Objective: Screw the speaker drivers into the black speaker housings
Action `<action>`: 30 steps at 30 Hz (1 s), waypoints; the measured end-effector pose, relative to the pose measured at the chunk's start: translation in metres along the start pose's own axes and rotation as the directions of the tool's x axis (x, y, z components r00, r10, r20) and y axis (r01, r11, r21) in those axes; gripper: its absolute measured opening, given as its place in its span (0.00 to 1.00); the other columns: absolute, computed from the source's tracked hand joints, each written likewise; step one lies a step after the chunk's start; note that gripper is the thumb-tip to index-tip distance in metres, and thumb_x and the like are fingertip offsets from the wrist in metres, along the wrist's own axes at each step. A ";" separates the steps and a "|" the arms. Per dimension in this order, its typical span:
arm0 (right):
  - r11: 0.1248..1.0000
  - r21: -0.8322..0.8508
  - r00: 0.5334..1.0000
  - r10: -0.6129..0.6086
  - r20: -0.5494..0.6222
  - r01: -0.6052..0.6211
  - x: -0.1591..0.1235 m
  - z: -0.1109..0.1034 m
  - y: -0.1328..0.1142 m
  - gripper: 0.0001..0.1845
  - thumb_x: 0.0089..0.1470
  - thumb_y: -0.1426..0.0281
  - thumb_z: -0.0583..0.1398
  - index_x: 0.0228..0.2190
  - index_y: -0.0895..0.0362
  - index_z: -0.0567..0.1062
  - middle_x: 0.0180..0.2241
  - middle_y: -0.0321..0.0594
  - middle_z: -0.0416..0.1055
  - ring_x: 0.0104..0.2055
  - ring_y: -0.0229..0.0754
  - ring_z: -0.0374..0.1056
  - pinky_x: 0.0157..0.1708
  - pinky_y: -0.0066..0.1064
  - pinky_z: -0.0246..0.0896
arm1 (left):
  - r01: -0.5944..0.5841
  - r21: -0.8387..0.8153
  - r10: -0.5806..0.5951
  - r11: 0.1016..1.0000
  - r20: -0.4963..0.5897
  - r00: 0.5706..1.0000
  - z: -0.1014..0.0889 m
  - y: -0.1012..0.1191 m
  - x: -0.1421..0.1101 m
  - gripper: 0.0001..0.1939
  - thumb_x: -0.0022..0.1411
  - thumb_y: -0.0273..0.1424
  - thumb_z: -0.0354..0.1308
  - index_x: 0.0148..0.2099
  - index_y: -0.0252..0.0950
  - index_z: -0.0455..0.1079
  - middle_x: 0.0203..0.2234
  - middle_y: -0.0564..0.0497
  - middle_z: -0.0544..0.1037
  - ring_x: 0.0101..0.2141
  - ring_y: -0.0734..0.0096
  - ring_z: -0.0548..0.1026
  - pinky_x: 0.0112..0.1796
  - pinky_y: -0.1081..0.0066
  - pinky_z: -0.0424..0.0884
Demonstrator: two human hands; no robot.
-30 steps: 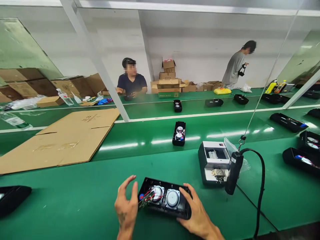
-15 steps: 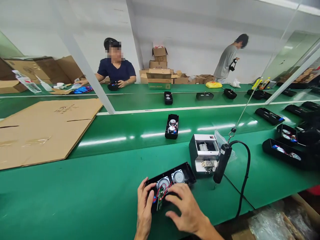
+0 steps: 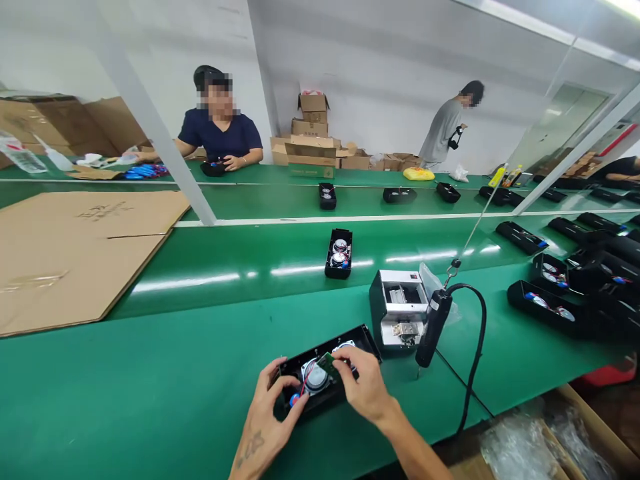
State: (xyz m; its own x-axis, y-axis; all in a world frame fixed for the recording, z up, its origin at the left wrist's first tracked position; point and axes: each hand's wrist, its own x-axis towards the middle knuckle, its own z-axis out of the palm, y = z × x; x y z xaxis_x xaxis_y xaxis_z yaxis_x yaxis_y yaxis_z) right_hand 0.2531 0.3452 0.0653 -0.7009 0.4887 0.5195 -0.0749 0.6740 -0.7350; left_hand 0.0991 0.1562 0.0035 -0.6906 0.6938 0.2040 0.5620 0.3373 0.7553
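An open black speaker housing (image 3: 361, 335) with two round drivers lies on the green bench (image 3: 175, 393) in front of me. My left hand (image 3: 267, 415) grips its near left end, thumb and fingers curled by the blue part and red wires. My right hand (image 3: 364, 389) pinches a small green circuit board (image 3: 327, 362) above the drivers.
A hanging black electric screwdriver (image 3: 433, 326) and a white screw feeder box (image 3: 399, 308) stand just right of the housing. Another open housing (image 3: 339, 253) sits on the belt beyond. Several black housings lie at right. Flat cardboard (image 3: 75, 253) lies at left. Two people are across the line.
The view swung further right and down. The housing was turned and tilted. My right hand lifted the green circuit board up over the drivers, while my left hand shifted to the near left end.
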 end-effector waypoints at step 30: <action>0.907 -0.239 0.530 0.021 0.848 0.346 0.027 -0.023 -0.003 0.12 0.57 0.79 0.59 0.40 0.57 0.79 0.40 0.43 0.80 0.40 0.45 0.76 0.43 0.34 0.67 | -0.493 0.339 0.421 0.801 0.267 0.867 0.017 0.021 -0.004 0.22 0.60 0.24 0.69 0.56 0.44 0.79 0.68 0.44 0.73 0.76 0.26 0.49 0.70 0.19 0.46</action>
State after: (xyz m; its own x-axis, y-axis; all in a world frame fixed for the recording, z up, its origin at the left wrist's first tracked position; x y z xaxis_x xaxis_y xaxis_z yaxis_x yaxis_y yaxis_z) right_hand 0.2514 0.3692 0.0915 -0.9743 -0.1964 -0.1100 -0.1409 0.9132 -0.3823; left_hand 0.1217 0.1711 0.0078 -0.2405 0.9133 0.3286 0.9452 0.1434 0.2933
